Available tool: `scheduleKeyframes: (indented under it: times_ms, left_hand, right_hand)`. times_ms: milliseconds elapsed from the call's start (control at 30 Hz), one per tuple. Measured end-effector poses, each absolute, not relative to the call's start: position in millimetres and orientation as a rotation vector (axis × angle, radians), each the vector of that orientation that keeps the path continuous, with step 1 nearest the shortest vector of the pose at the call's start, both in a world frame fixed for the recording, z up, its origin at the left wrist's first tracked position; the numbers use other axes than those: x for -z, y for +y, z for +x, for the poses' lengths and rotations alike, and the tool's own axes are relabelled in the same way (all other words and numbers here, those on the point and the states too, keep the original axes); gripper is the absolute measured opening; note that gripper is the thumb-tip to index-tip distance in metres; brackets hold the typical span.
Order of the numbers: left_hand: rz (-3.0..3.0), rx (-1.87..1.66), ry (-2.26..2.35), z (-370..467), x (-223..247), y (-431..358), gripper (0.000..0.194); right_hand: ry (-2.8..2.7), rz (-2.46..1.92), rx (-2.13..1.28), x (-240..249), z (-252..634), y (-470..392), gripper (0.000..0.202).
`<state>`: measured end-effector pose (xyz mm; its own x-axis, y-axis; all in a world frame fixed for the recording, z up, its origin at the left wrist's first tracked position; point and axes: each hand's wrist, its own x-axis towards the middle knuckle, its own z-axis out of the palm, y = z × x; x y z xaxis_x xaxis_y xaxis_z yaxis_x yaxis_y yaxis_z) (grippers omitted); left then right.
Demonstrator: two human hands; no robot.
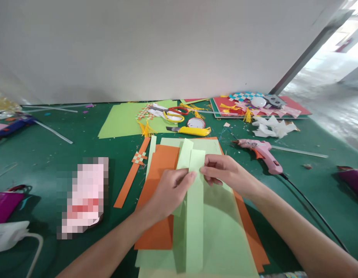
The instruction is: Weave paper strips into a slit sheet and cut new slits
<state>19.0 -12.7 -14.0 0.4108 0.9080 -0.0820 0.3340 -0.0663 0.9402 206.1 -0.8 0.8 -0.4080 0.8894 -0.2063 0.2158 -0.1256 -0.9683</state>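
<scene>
A long pale green paper strip (195, 216) stands raised over the paper stack, pinched from both sides near its upper part. My left hand (174, 189) grips its left edge between thumb and fingers. On the right edge, my right hand (221, 170) closes thumb against forefinger. Behind the strip is another pale green paper piece (184, 152). Beneath lie a large pale green sheet (225, 227) and orange sheets (160, 170). To the left rests an orange strip (128, 185) with a small woven orange-and-green piece (139, 158) on it.
A pink glue gun (261, 150) lies right, its black cord running forward. Scissors (170, 112), a yellow box cutter (193, 131) and a green sheet (118, 119) lie behind. At left are a blurred-out pink object (86, 193), a white plug (11, 235) and a blue glue gun (15, 125).
</scene>
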Motion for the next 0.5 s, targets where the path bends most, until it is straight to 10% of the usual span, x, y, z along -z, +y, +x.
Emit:
scheduleKeyframes:
  times_ms: [500]
  left_hand:
    - [1.599,-0.816,1.197,21.1,10.7,-13.2,0.040]
  right_hand:
    - [-1.540,-1.257,-1.365,1.1,207.3,-2.6,0.030]
